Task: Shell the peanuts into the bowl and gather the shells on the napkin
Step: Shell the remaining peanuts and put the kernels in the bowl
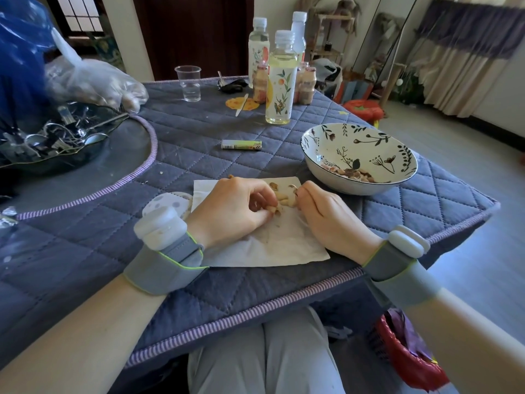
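Note:
A peanut (pixel 285 199) is pinched between both my hands above the white napkin (pixel 284 245). My left hand (pixel 233 209) grips its left end with curled fingers. My right hand (pixel 326 214) grips its right end. Bits of shell (pixel 274 185) lie on the napkin just beyond my fingers. To the right stands the white bowl (pixel 326 137) with a dark flower pattern; shelled peanuts (pixel 352 174) lie in its bottom. A clear plastic bag of peanuts (pixel 96 83) sits at the far left of the table.
Tall drink bottles (pixel 279 81) and small ones stand at the back, with a clear plastic cup (pixel 189 82) to their left. A small green tube (pixel 241 144) lies mid-table. A dark glass dish of metal clips (pixel 51 140) sits left. A red basket (pixel 409 354) stands below the table's right edge.

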Tool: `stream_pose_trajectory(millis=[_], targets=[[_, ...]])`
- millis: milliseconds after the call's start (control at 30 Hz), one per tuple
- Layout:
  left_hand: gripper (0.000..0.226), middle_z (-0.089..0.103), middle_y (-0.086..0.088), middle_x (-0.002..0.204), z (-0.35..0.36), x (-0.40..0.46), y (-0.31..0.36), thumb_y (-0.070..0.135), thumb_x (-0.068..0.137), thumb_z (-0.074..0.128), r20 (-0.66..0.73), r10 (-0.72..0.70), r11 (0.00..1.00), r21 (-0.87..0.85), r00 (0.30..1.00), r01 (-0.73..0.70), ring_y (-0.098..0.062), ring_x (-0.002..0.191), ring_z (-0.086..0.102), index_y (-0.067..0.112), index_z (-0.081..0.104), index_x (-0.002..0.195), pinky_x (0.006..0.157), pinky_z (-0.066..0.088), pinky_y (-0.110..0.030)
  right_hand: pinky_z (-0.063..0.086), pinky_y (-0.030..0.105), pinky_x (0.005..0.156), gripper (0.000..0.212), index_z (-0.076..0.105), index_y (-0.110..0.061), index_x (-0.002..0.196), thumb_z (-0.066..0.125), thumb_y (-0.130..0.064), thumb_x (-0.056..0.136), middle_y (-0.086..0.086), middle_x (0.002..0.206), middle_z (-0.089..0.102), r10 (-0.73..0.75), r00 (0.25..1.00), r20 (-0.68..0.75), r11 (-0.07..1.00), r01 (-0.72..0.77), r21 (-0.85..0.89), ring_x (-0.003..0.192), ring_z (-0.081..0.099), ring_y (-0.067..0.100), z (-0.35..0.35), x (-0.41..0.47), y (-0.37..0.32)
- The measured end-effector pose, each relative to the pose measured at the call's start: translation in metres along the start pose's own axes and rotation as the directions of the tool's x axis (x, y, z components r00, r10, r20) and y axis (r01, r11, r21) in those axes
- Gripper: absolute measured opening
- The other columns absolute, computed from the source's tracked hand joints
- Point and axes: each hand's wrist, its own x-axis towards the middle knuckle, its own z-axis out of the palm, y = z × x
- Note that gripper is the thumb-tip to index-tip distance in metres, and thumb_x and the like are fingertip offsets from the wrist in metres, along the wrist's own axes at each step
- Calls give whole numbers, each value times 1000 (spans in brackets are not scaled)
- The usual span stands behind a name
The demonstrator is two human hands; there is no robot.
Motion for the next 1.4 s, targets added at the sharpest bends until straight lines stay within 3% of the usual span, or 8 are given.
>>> stream_pose_trajectory(millis=[167,467,633,833,933,1033,1133,1400], targets=[[16,49,21,55,-2,-2,5,9,74,69,2,10,1000,4,1000,-10,7,57,50,23,62,76,55,33,-2,34,42,62,27,39,-7,74,34,-19,97,15,69,50,-9,1000,-7,1000,9,-3,64,46,29,1,0,0],[5,65,14,69,-11,2,-6,19,80,67,-32,-51,994,-94,998,48,5,58,54,22,70,82,56,38,-4,36,40,65,29,44,-2,77,36,-21,96,15,72,53,6,1000,-8,1000,-6,-18,67,48,29,0,1,-2],[7,72,2,80,-20,5,-14,16,79,68,-37,-112,976,-191,993,103,-5,71,64,22,71,83,68,50,-16,35,20,57,22,53,-5,90,41,-23,95,0,79,55,1,1000,-2,999,-1,-52,66,47,12,-1,3,-3],[18,66,13,69,-16,3,-8,8,76,70,67,-62,975,-210,996,75,4,51,50,25,66,75,51,37,-5,34,18,55,14,52,-13,86,47,-24,92,-12,68,49,4,999,-34,999,-5,-46,61,46,6,2,3,0],[16,58,19,52,-13,2,-4,7,75,70,82,-46,980,-191,996,61,2,47,44,22,64,75,47,32,-7,35,17,55,15,54,-11,87,47,-24,92,-5,72,54,9,999,-52,1000,-10,-26,61,47,8,2,2,1],[20,59,17,59,-9,2,-5,6,75,70,111,-29,982,-183,993,49,2,50,46,23,60,74,51,33,-8,36,19,56,18,55,-8,88,48,-24,92,6,75,59,15,997,-81,1000,-16,-14,61,47,13,2,3,2],[21,62,8,76,-7,3,-7,5,75,69,134,-13,985,-170,991,36,2,52,46,24,59,75,54,34,-8,35,18,55,18,56,-8,88,49,-25,91,6,75,59,19,997,-80,1000,-21,-21,61,47,11,3,3,3],[11,62,11,67,-8,3,-6,15,78,68,107,-12,983,-182,994,32,-2,55,45,24,63,80,53,35,-9,36,16,54,18,55,-8,87,49,-25,91,-3,67,51,24,997,-77,999,-27,-28,56,43,8,3,3,4]])
